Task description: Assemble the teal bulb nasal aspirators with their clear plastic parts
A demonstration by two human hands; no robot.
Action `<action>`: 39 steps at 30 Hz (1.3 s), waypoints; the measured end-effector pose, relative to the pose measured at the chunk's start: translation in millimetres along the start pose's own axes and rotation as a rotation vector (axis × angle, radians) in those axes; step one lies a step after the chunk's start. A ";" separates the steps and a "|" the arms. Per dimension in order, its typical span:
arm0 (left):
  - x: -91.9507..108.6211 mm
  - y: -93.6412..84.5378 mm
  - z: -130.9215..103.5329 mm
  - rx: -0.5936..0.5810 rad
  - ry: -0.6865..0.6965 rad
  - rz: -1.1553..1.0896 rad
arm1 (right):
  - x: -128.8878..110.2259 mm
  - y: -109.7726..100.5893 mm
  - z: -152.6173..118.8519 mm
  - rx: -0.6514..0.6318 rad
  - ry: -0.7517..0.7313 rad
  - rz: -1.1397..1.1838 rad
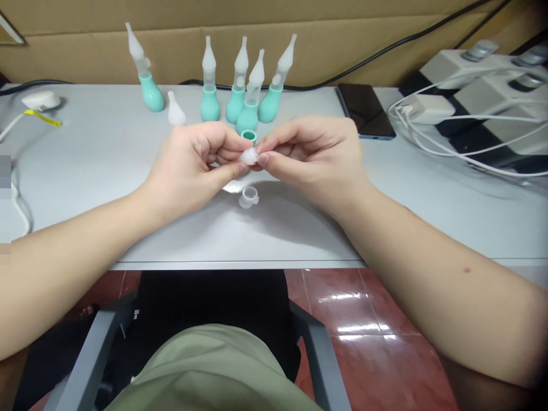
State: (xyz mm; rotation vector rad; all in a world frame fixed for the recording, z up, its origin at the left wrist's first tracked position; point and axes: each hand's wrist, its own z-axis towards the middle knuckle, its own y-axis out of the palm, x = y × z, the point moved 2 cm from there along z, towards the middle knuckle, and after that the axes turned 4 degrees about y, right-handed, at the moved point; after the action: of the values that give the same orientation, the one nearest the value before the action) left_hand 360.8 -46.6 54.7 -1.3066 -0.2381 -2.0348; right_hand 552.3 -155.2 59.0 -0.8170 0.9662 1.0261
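Two hands (184, 162) (319, 157), fingers (274, 162) nearly closed, pinching white piece (249, 156)

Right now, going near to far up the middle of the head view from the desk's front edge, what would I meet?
Translucent ring-shaped part, small white piece between left hand and right hand, open teal rim, frontmost teal bulb, cardboard backing.
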 end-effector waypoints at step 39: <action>-7.3 -11.3 5.1 -0.148 0.258 0.588 | 1.5 -19.2 8.0 -0.084 0.285 0.144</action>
State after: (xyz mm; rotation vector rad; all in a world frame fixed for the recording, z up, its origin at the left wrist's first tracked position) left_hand 359.2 -32.4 53.2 -1.0244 0.3807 -1.7008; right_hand 572.7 -153.5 62.5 -0.9926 1.2446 1.0982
